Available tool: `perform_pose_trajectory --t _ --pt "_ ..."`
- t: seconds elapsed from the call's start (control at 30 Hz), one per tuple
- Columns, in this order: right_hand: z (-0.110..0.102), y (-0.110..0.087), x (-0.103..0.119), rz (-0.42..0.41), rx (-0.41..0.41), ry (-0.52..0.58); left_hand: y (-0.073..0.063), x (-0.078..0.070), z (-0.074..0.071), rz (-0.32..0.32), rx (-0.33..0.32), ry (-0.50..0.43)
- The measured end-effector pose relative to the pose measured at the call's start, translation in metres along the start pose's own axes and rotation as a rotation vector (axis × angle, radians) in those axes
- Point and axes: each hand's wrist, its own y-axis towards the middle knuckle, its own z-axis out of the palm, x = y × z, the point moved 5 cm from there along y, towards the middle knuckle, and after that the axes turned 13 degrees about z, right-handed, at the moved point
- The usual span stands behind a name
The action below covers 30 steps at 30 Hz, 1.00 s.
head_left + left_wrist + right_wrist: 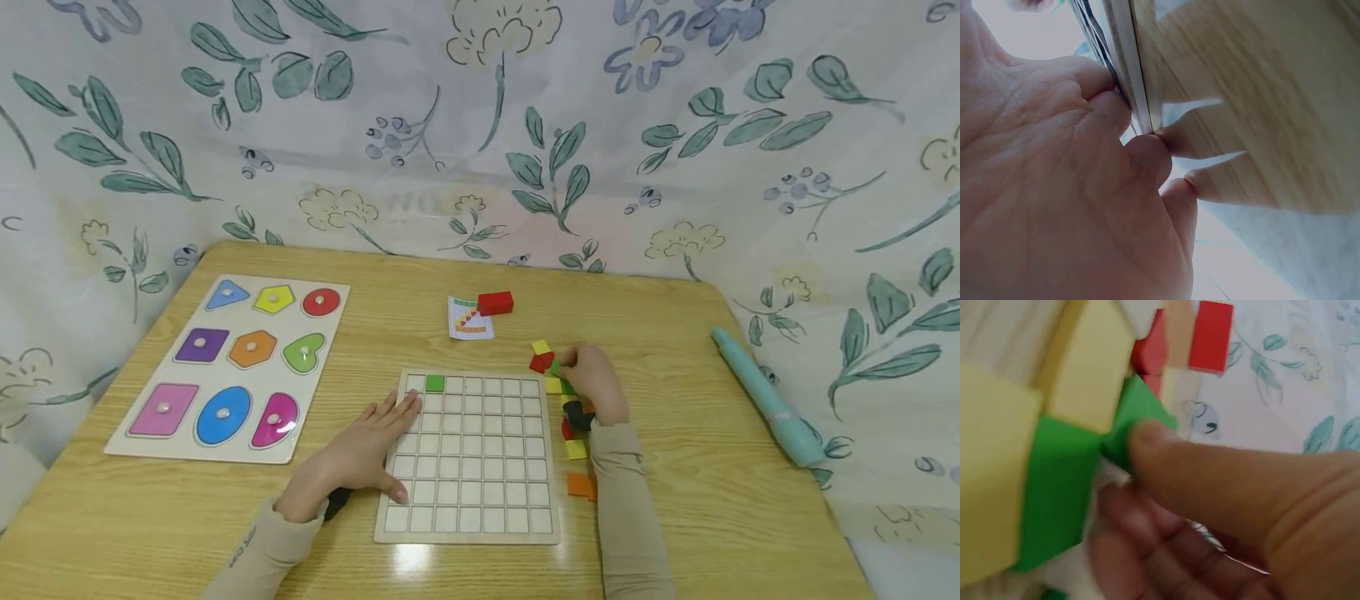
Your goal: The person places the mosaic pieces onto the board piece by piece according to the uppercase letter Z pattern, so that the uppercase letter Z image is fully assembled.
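Note:
A wooden grid board (pixel 557 492) of white squares lies in the middle of the table, with one green tile (pixel 435 383) in its top row. My left hand (pixel 375 446) rests on the board's left edge, fingers extended and spread; in the left wrist view its fingertips touch the edge and tabletop. To the right of the board, my right hand (pixel 596 383) pinches a small green tile (pixel 1138 403) with the thumb on top. Around it lie loose yellow tiles (pixel 576 450), red tiles (pixel 538 363) and orange tiles (pixel 579 485), plus another green tile (pixel 1060 487).
A shape puzzle board (pixel 247 333) with knobbed pieces lies at the left. Behind the grid board are a patterned card (pixel 471 329) and a red block (pixel 496 302) overlapping it. A teal tapered object (pixel 768 400) lies at the right edge, against the floral cloth (pixel 480 125).

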Motion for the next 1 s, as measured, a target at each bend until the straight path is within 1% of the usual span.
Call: perform_pose_trajectory --t 0.07,0.1,0.17,0.2,0.27,0.37,0.43,0.5,0.53,0.67,0.73,0.87,0.93,1.0 --pt "-0.002 -0.001 0.005 -0.031 -0.032 0.04 0.0 0.0 0.0 0.0 -0.001 -0.005" --pt "-0.003 -0.003 0.01 -0.06 -0.057 0.055 0.0 0.0 0.0 0.0 -0.002 -0.002" --pt "-0.002 -0.007 0.023 -0.103 -0.075 0.097 -0.001 0.0 -0.001 -0.001 -0.002 0.001" --pt "0.001 -0.01 0.031 -0.13 -0.07 0.113 -0.001 0.0 -0.001 -0.001 -0.002 0.005" --pt "0.012 -0.015 0.048 -0.185 -0.029 0.129 -0.002 0.0 -0.002 -0.004 -0.001 0.01" --pt "0.038 -0.02 0.073 -0.257 0.089 0.137 -0.002 -0.001 -0.003 -0.001 -0.002 0.013" --pt "0.055 -0.023 0.085 -0.292 0.146 0.118 -0.001 -0.002 -0.003 0.003 -0.001 0.012" --pt "0.068 -0.026 0.095 -0.314 0.179 0.097 0.0 -0.004 -0.002 0.009 0.001 0.01" --pt "0.074 -0.027 0.099 -0.324 0.18 0.079 0.001 -0.004 -0.002 0.01 0.002 0.011" --pt "0.086 -0.034 0.108 -0.34 0.153 0.003 0.001 -0.004 0.0 0.009 0.001 0.006" --pt "0.088 -0.035 0.109 -0.346 0.135 -0.009 0.001 -0.004 0.0 0.003 0.001 0.008" --pt "0.087 -0.033 0.105 -0.359 0.153 0.061 0.0 -0.004 -0.002 0.007 -0.007 0.002" --pt "0.083 -0.03 0.1 -0.344 0.186 0.114 0.0 -0.005 -0.003 0.004 -0.008 -0.007" --pt "0.075 -0.027 0.093 -0.329 0.202 0.143 0.0 -0.006 -0.004 0.006 -0.009 -0.008"
